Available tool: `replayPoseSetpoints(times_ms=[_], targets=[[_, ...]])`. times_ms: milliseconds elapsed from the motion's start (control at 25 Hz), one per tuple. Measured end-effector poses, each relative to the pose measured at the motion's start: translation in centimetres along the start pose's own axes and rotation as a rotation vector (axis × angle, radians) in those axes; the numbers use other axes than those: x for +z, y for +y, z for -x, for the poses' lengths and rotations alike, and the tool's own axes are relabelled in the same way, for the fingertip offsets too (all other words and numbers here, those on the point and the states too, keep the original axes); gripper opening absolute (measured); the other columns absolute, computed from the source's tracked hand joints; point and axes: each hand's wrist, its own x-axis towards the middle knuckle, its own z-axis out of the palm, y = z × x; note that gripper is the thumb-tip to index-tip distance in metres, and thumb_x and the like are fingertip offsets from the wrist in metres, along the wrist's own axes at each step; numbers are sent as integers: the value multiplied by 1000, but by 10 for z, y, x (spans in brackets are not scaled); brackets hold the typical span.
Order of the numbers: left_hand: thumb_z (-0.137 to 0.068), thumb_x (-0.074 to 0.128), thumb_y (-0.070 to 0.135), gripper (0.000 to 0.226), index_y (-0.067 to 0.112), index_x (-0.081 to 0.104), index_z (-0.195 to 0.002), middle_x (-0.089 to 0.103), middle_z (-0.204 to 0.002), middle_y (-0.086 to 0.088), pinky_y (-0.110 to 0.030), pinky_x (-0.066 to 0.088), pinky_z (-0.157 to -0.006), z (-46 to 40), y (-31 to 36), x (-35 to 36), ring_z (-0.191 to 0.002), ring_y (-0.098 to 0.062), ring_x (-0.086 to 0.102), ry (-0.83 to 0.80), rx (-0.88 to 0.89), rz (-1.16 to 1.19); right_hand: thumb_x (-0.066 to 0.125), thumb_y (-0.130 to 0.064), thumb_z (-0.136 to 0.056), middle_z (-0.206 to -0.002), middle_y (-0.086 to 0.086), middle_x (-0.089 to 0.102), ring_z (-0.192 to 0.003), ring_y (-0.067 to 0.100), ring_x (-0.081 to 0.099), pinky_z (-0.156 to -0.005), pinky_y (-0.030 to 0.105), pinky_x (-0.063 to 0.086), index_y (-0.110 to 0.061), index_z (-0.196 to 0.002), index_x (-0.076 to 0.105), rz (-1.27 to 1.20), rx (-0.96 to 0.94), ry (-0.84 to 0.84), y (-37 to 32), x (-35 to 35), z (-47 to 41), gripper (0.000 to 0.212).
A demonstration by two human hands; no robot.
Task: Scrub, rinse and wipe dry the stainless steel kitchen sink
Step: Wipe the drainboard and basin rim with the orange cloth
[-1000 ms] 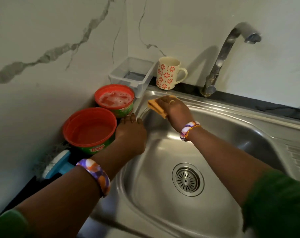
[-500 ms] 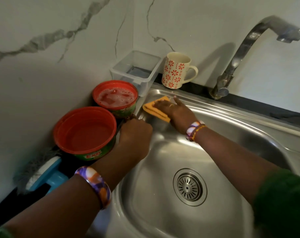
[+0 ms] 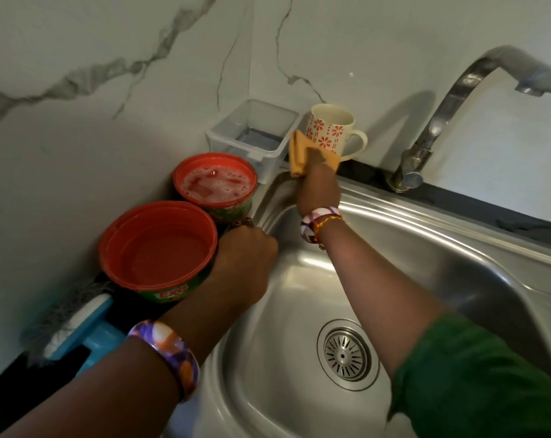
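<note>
The steel sink (image 3: 378, 279) fills the counter's right side, its tap (image 3: 451, 99) arching over the back ledge. Two red tubs (image 3: 160, 248) sit at its left rim. The left hand (image 3: 245, 263) rests curled on that rim, holding nothing I can see. The right hand (image 3: 318, 188) grips an orange cloth (image 3: 299, 153) at the sink's far corner, just before a flowered mug (image 3: 331, 128).

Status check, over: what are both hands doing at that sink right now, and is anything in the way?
Right hand grips orange cloth at sink back-left rim. Left hand rests on left rim, fingers curled. Mug sits right behind cloth.
</note>
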Motion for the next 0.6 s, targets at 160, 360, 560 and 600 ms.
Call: replayPoseSetpoints(times_ms=[160,360,560,600], targets=[[-93,45,10,19,12,59,-105,61,-112,-7,-26,46,-76,-1,-1,3,-103,-20,60,1,-9,-10,37,-1,-93,-135,20,50,-127,32,47,-112,39,31,0,-135,42,199,-140,-201,0,39,-8,42],[-92,46,9,20,12,59,-107,60,-114,-7,-27,47,-78,-2,2,3,-106,-22,59,-1,-8,-43,40,-3,-94,-121,15,60,-114,31,56,-101,35,40,-2,-129,50,276,-155,-211,-1,26,-12,37],[-94,42,9,24,8,59,-112,58,-119,-11,-30,46,-82,-4,9,5,-110,-25,56,-49,60,-133,35,-6,-97,-132,18,51,-122,31,50,-104,39,38,-3,-128,49,346,-304,-267,28,5,21,34],[-94,40,8,26,8,58,-113,57,-120,-12,-31,46,-84,-4,9,5,-111,-26,55,-46,68,-143,32,-6,-98,-137,19,47,-126,32,46,-104,40,38,-2,-131,45,387,-250,-278,49,5,20,37]])
